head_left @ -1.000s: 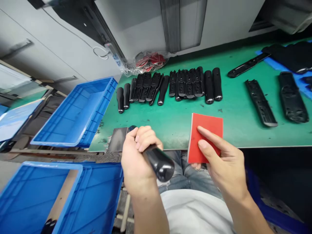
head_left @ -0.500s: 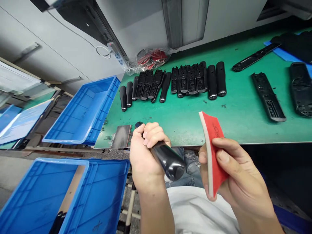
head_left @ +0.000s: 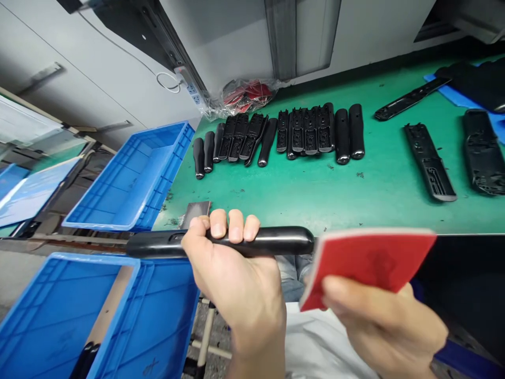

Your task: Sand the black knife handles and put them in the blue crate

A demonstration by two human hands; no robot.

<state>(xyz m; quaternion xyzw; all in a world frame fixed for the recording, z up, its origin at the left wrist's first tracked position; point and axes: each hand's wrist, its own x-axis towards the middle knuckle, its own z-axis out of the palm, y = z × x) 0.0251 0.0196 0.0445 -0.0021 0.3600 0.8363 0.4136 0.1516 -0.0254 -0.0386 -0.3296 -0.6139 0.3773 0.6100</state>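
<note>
Black handle (head_left: 221, 243) clenched crosswise in left hand (head_left: 232, 279), red sanding pad (head_left: 366, 266) pinched in right hand (head_left: 379, 326) just beside its end, green desk (head_left: 300, 202) behind, blue crate (head_left: 169, 179) beyond its edge

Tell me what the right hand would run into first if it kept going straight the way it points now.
Probably the black handle gripped in the left hand. The red sanding pad held by the right hand sits right at the handle's end, though depth is hard to judge from this view.

The green surface (head_left: 300, 195) is carrying a tight row of black moulded handle pieces (head_left: 276, 138), with two larger black panels (head_left: 430, 160) and a slim black strip (head_left: 412, 98) lying rightward, a blue sheet (head_left: 445, 87) beyond, and what looks like a worn abrasive sheet (head_left: 196, 213) sitting near the front edge.
</note>
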